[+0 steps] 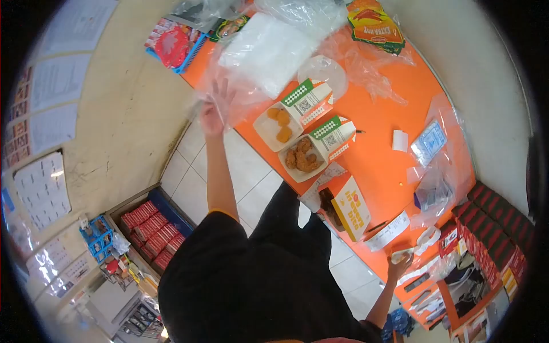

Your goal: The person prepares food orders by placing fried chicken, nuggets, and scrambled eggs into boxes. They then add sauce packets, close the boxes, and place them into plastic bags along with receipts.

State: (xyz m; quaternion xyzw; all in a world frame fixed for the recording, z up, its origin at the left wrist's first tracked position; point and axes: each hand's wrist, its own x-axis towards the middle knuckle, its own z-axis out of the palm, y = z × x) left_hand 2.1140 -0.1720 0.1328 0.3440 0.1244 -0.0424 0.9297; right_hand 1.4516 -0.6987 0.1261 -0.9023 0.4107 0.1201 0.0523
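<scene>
My left hand (213,117) reaches over the table's left edge with its fingers spread. Thin clear plastic (243,94) lies over and around those fingers. My right hand (402,264) is at the near right edge, its fingers closed around a small whitish, roll-like item (404,252); its exact kind I cannot tell. Between my hands stand two open takeaway boxes: one with golden nuggets (279,122), the other with brown fried chicken pieces (303,157). Nearer me is a yellow and white box (350,208), open on its dark inside.
The orange table (372,163) also carries white plastic sheets (266,51), an "extra hot" packet (376,27), a clear round lid (323,76) and a paper slip (390,230). Stacked red and dark boxes (497,228) stand right. A carton of red packs (154,231) sits lower left.
</scene>
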